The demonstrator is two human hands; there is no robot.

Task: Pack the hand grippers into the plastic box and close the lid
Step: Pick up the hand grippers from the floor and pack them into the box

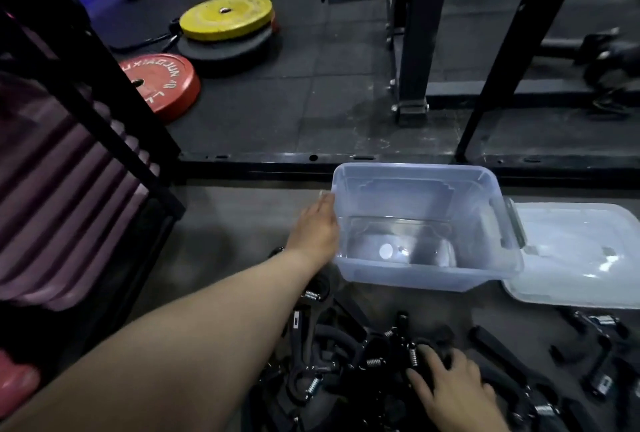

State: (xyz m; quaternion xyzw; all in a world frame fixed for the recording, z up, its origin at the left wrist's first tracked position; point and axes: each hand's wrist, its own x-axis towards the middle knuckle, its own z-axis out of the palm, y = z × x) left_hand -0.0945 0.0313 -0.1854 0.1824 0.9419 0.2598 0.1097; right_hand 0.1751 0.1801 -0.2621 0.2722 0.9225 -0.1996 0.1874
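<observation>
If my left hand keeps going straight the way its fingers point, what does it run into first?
The left hand already rests against the left wall of the plastic box, fingers pointing up along it. Straight on, it would slide past the box's far left corner toward the black floor rail; depth is unclear.

Black hand grippers point(367, 359), translucent bluish plastic box point(429, 279)

A single head-worn wide-angle view looks forward and steeply down at the grey floor point(225, 224). The clear rectangular plastic box point(429, 276) sits close below centre; the black steel rack frame point(419, 33) stands farther ahead.
</observation>
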